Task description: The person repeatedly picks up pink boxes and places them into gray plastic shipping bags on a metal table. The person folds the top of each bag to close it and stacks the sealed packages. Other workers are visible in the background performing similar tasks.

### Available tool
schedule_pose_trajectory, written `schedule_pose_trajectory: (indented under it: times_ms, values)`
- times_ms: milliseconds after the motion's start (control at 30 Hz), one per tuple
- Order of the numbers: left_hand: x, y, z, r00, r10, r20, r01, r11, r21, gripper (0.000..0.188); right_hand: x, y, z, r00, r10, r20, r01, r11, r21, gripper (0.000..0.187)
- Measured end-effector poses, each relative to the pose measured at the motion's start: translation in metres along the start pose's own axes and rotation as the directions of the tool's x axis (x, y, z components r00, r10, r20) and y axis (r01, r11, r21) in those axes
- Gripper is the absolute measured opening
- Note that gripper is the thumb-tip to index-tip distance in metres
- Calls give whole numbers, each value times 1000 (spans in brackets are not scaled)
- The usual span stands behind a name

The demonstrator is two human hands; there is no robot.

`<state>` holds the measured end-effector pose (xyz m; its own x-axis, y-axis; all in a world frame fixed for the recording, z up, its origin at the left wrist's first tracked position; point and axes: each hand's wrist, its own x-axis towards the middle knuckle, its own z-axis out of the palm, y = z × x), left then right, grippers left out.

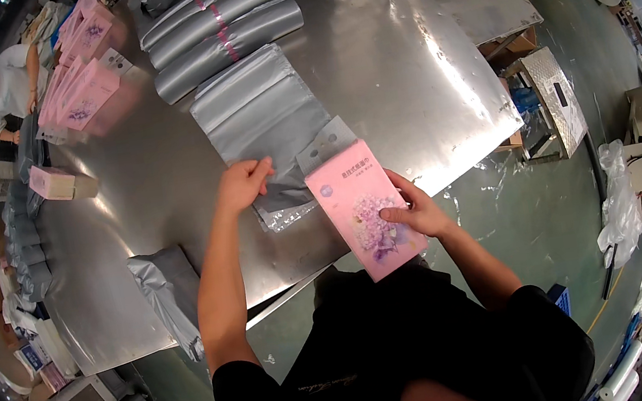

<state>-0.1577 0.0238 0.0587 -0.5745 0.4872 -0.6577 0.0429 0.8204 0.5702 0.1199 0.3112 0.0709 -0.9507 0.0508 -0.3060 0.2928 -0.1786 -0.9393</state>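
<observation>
My right hand (417, 211) grips a pink tissue pack (349, 192) by its right side, thumb on the flower-printed front. The pack is tilted and has a clear hanging tab with holes at its top end. That tab overlaps a stack of flat grey plastic mailing bags (255, 111) on the metal table. At the lower left edge of these bags is my left hand (247, 182), its fingers pinched together on the grey plastic of the top bag. The near end of the stack shows a clear, crinkled edge.
Behind the bags lie several grey bag rolls (223, 29) with pink ties. Pink packs (89, 98) stand in rows at the far left, near a person in white (12, 76). A filled grey bag (166, 296) lies at the table's (116, 229) near left edge. A metal-sided stand (553, 102) is right.
</observation>
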Motion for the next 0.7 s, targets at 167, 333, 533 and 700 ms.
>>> schedule_pose_trajectory:
  times_ms: [167,333,533,700]
  values:
    - [-33,-30,52,832,494,-253,-298,781,548,53,-12,0,-4,997,70,-46,-64,990,128,86]
    - [-25,-46,53,733,597,-326,-219,661,717,63,-4,6,25,999,32,28,-37,979,203,88]
    - [-41,-29,56,714,559,-423,-256,770,584,52,6,40,48,999,-28,45,37,974,-226,92]
    - [-32,-57,65,726,550,-412,-265,777,571,30,12,-4,49,996,-49,81,95,482,-871,86]
